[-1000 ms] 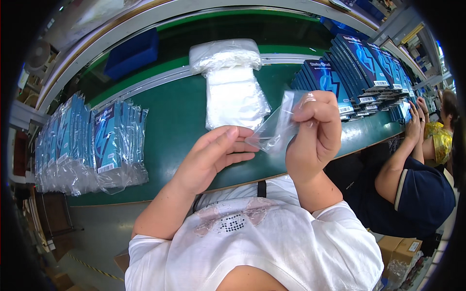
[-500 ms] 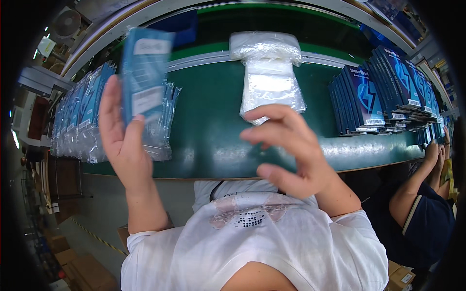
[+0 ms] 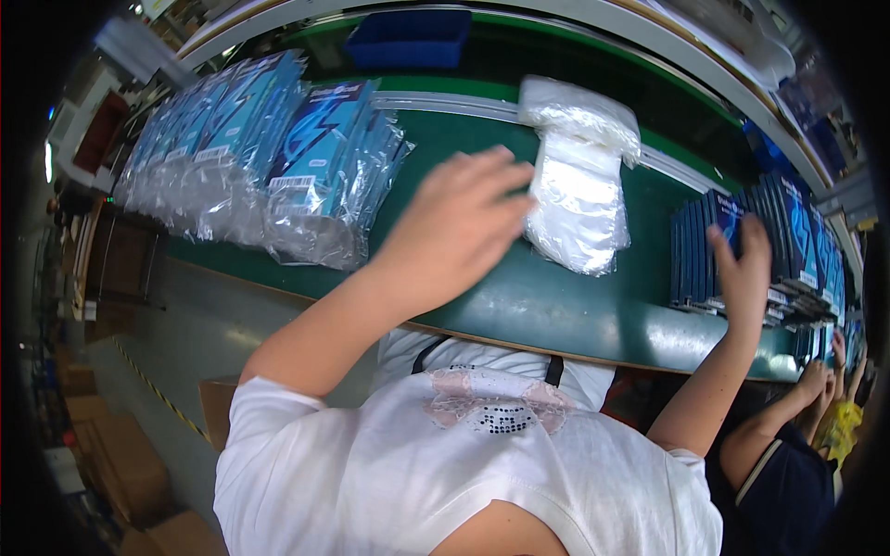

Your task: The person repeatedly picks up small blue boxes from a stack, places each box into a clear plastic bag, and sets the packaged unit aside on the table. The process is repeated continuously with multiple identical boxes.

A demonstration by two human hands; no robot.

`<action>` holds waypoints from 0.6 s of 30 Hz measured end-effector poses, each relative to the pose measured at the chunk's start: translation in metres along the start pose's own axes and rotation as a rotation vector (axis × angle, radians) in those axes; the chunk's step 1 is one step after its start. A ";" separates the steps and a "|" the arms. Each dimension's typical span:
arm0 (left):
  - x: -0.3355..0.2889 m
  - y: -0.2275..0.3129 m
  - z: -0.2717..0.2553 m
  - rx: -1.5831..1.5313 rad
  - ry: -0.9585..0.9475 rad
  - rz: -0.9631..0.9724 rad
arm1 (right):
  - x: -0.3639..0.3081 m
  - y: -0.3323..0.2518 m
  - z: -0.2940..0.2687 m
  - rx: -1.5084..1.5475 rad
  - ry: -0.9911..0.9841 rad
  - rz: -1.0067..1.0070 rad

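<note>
My left hand [image 3: 464, 222] is over the middle of the table, blurred, with its fingers stretched toward a stack of clear plastic bags [image 3: 579, 199]; nothing shows in it. Farther right, my right hand [image 3: 744, 273] is at a row of dark blue boxes [image 3: 691, 250]. Its thumb and fingers are spread in front of a box face, and I cannot tell whether they touch it. On the left, several blue boxes in clear bags [image 3: 320, 139] lean together in rows, the bags' loose ends toward me.
A blue bin [image 3: 408, 39] stands beyond the green table [image 3: 482, 306], near a metal rail [image 3: 445, 104]. More boxes [image 3: 797, 232] are stacked at the far right, where another person's hands [image 3: 816, 380] work. Cardboard cartons [image 3: 111, 454] lie on the floor at left.
The bagged box has left my left hand and the left-hand row now has a box at its front. My left hand moved right toward the bags; my right hand moved right to the boxes.
</note>
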State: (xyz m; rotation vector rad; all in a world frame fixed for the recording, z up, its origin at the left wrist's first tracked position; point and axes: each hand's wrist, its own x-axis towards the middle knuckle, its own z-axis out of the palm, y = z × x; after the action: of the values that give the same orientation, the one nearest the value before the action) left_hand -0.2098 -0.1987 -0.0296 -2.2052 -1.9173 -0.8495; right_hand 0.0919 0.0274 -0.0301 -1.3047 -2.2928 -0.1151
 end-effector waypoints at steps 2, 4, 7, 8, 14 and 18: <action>0.006 -0.009 0.039 -0.018 -0.047 0.107 | -0.011 -0.004 0.017 -0.134 0.016 -0.041; 0.011 -0.020 0.060 -0.015 -0.214 0.105 | -0.016 -0.016 0.011 -0.096 0.019 0.003; 0.020 -0.024 0.063 0.020 -0.328 0.113 | -0.017 -0.036 -0.007 0.005 -0.083 0.102; 0.021 -0.024 0.061 0.041 -0.341 0.118 | -0.016 -0.042 -0.013 0.048 -0.132 0.139; 0.027 -0.013 0.059 -0.105 -0.228 0.054 | -0.038 -0.077 -0.024 0.831 0.096 0.099; 0.026 -0.006 0.057 -0.121 -0.101 0.160 | -0.046 -0.083 -0.005 1.500 -0.263 0.332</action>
State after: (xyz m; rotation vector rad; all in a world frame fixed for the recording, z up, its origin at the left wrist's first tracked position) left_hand -0.1948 -0.1508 -0.0672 -2.4771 -1.7430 -0.8662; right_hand 0.0450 -0.0549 -0.0331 -0.7661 -1.4741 1.5963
